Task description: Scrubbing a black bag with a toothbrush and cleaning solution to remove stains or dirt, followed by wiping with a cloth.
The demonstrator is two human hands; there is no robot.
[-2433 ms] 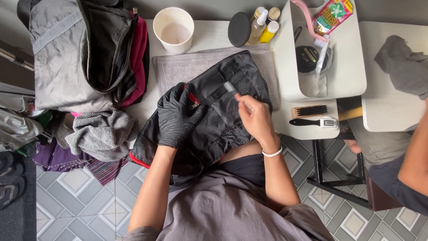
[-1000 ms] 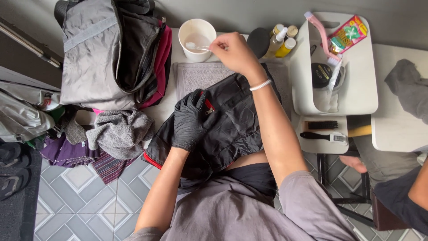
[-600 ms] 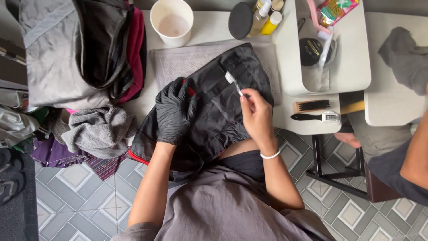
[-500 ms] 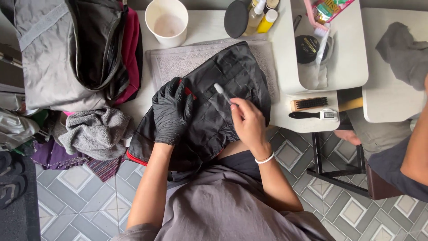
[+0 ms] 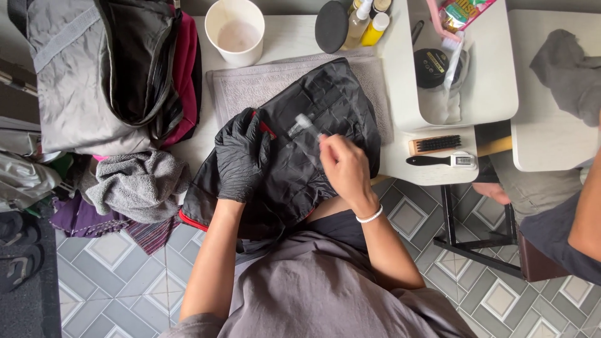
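While the black bag is pinned at the worktop's near edge, a small brush is worked over it.
The bag is pressed by the gloved left hand, fingers spread flat; the blurred brush is gripped by the right hand. Cloudy liquid is held in the white cup far left; a dark tin lies in the white tray.
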